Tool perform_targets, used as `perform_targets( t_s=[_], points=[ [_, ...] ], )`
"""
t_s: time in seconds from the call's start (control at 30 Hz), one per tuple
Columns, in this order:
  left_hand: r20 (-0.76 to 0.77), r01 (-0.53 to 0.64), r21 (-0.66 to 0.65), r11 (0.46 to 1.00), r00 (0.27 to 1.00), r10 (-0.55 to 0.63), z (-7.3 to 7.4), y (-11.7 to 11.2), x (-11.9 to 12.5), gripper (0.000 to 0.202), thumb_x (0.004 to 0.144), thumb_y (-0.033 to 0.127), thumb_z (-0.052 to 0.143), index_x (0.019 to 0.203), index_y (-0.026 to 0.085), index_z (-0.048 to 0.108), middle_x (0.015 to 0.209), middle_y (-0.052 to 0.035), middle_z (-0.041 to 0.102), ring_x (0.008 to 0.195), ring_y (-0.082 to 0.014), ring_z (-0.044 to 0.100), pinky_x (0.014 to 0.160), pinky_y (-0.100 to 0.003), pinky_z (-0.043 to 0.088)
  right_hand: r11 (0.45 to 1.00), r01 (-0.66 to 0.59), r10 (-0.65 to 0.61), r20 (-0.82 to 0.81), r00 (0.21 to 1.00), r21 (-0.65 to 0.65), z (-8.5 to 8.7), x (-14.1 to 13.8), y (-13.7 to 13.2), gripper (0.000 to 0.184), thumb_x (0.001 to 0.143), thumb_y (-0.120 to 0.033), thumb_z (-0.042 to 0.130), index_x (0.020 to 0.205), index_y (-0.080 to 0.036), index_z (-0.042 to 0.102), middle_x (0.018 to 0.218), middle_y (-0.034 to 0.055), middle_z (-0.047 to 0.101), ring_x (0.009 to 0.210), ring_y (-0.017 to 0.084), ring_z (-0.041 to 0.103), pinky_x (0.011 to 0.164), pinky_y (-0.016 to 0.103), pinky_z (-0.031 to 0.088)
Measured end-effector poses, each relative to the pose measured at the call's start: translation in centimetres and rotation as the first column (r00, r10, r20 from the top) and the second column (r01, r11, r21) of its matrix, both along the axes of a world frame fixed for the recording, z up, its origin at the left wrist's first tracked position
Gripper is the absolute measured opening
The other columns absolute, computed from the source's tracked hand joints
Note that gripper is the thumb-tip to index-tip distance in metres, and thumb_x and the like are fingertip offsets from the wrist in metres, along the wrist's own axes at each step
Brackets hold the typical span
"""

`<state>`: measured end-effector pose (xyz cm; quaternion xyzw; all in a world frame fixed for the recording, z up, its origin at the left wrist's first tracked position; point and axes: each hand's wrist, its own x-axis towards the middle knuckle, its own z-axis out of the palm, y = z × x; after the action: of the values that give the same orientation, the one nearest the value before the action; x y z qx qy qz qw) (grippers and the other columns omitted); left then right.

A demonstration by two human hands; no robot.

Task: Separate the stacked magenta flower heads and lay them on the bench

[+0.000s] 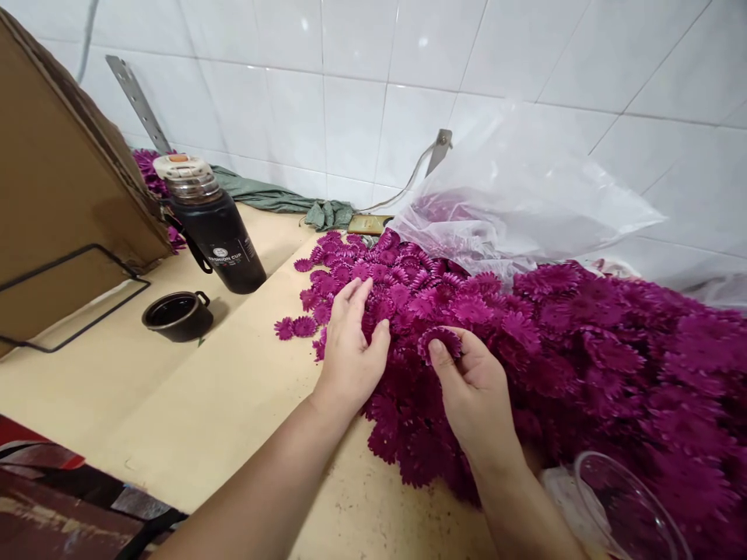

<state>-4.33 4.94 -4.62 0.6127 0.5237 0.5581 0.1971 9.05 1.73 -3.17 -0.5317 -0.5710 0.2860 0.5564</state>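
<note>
A big heap of purple-magenta artificial flower heads (560, 350) spreads over the right half of the table. My right hand (475, 389) pinches one flower head (439, 342) between thumb and fingers, just above the heap. To its left, my left hand (353, 342) rests at the heap's left edge with fingers stretched and thumb apart. Nothing shows in that palm; its fingertips are against or just over the smaller flower heads (382, 272) there, and I cannot tell whether they touch.
A black flask (225, 241) and its dark cup lid (178, 315) stand left on the wooden table (245, 389). Beside them are a cardboard box (64, 155) and a wire frame (110, 311). Clear plastic bag (525, 194) lies behind the heap; a transparent tub (630, 505) sits at lower right.
</note>
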Motion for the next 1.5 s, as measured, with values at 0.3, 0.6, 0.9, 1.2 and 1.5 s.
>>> perform_targets(
  t_s=[0.3, 0.6, 0.9, 1.2, 1.5],
  points=[
    [-0.037, 0.257, 0.218, 0.941, 0.966, -0.255, 1.1, -1.6, 1.1, 0.023, 0.085, 0.013, 0.050, 0.101, 0.015, 0.066, 0.099, -0.0082, 0.070, 0.094, -0.0158, 0.065, 0.088, -0.029, 0.050, 0.999, 0.012, -0.018, 0.156, 0.988, 0.036, 0.4, 0.5, 0.0, 0.020, 0.082, -0.035, 0.053, 0.074, -0.019, 0.059, 0.065, 0.0012, 0.062, 0.058, 0.015, 0.054, 0.056, 0.026, 0.045],
    [0.022, 0.360, 0.124, 0.925, 0.931, -0.366, 1.1, -2.0, 1.6, 0.025, 0.081, 0.020, 0.061, 0.105, 0.013, 0.065, 0.102, -0.0104, 0.069, 0.096, -0.0179, 0.064, 0.089, -0.030, 0.050, 0.999, 0.039, -0.034, 0.154, 0.987, -0.030, 0.6, 0.9, 0.3, 0.038, 0.082, -0.044, 0.051, 0.054, -0.020, 0.048, 0.050, -0.0041, 0.041, 0.046, 0.010, 0.036, 0.042, 0.022, 0.031],
    [0.537, 0.426, -0.085, 0.901, 0.781, -0.319, 1.9, -1.8, 1.6, 0.004, 0.075, 0.018, 0.064, 0.073, 0.018, 0.067, 0.076, -0.0016, 0.068, 0.074, -0.0141, 0.062, 0.073, -0.027, 0.050, 0.983, -0.179, 0.181, 0.061, 0.982, -0.038, -0.2, -0.4, -0.1, 0.026, 0.087, -0.036, 0.048, 0.067, -0.020, 0.053, 0.060, -0.0023, 0.050, 0.055, 0.011, 0.046, 0.051, 0.022, 0.041],
    [0.871, 0.266, -0.213, 0.940, 0.488, 0.060, 1.8, -0.1, -0.1, 0.014, 0.073, 0.027, 0.066, 0.072, 0.017, 0.057, 0.066, 0.0021, 0.061, 0.063, -0.0106, 0.059, 0.059, -0.021, 0.044, 0.968, -0.247, 0.250, 0.078, 0.965, -0.051, 0.3, -0.1, -0.3, 0.013, 0.083, -0.029, 0.052, 0.077, -0.019, 0.058, 0.063, -0.0015, 0.057, 0.056, 0.012, 0.051, 0.053, 0.022, 0.044],
    [0.284, 0.213, 0.007, 0.977, 0.936, -0.206, 1.6, -1.0, 0.4, 0.018, 0.078, 0.016, 0.057, 0.093, 0.019, 0.066, 0.115, -0.0076, 0.062, 0.114, -0.0193, 0.054, 0.106, -0.038, 0.037, 0.989, -0.082, 0.084, 0.012, 0.996, -0.122, 0.1, 0.3, 0.1, 0.037, 0.082, -0.048, 0.056, 0.059, -0.019, 0.047, 0.053, -0.0044, 0.042, 0.049, 0.009, 0.039, 0.045, 0.022, 0.037]
  ],
)
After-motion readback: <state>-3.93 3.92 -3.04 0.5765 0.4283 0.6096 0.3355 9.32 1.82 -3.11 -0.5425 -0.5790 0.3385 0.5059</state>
